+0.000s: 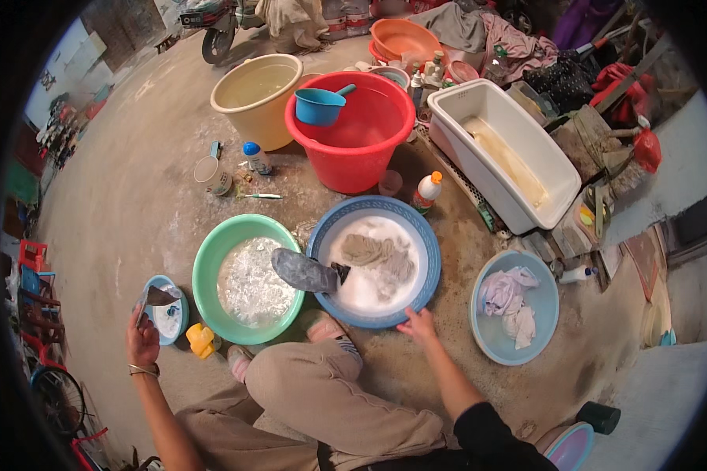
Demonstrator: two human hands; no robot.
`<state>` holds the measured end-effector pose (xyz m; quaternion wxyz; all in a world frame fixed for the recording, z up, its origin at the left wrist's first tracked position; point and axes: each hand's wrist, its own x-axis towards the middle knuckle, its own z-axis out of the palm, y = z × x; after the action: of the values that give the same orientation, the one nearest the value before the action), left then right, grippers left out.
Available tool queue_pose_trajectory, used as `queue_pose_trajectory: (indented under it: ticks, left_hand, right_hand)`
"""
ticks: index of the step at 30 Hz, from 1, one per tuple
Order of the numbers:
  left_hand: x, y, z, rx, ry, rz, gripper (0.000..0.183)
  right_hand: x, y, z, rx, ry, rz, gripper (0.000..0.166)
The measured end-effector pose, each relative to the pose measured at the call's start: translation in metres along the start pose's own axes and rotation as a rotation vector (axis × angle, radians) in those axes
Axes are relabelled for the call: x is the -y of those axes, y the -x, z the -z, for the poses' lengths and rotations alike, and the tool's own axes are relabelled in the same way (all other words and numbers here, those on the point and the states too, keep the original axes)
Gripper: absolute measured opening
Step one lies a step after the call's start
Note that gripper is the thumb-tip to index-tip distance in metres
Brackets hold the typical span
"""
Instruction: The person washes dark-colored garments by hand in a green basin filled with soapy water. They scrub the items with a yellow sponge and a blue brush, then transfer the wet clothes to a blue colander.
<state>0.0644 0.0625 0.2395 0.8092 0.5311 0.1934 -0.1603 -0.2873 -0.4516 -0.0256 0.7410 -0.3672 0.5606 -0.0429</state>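
In the head view my left hand is raised at the left, closed on a thin dark piece over a small blue basin of suds. My right hand touches the near rim of a blue plastic basin, thumb and fingers spread at the edge. Foamy water and a soaked beige cloth fill that basin. A wet grey sock or shoe-shaped cloth lies across its left rim, reaching over the green basin of sudsy water. A yellow plastic container stands beside the small basin.
Beyond are a red tub with a blue dipper, a cream tub, a white rectangular tub, a toothbrush and bottles, one orange-capped. A light-blue basin of wet clothes stands at right.
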Motion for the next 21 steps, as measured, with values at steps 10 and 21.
queue_pose_trajectory:
  ticks: [10, 21]
  left_hand:
    - [0.011, 0.011, -0.017, -0.096, -0.120, -0.087, 0.016]
    - [-0.002, 0.039, -0.016, -0.114, -0.072, -0.064, 0.021]
  right_hand:
    - [-0.061, 0.039, 0.003, 0.109, -0.129, -0.120, 0.034]
    - [0.022, 0.020, -0.006, 0.133, 0.431, 0.189, 0.017]
